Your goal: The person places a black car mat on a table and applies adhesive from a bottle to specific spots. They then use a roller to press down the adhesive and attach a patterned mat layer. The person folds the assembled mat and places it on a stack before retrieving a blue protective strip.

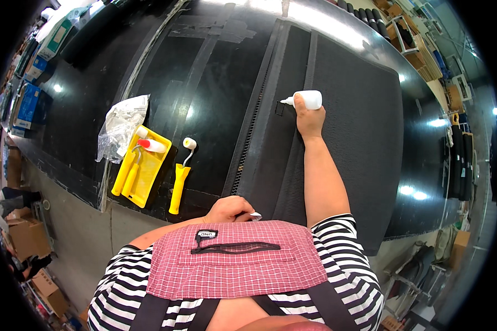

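Note:
My right hand (310,120) is wrapped round a white squeeze bottle (310,99), tipped on its side with its narrow nozzle pointing left. The nozzle tip is close to a small dark rectangular outline (279,108) on a black sheet (353,149) of material. Whether the tip touches the surface I cannot tell. A long zipper (249,129) runs along the sheet's left part. Near the table's front edge, my left hand (232,208) is closed, its fingers pinching a small whitish piece (255,216). The bib of my apron partly hides what lies there.
On the black table (204,105), left of the sheet, a yellow tray (149,171) holds small rollers and a white bottle with a red cap (152,145). A yellow-handled roller (180,182) lies beside it, and a crumpled clear plastic bag (121,124) behind. Boxes (30,105) stand far left.

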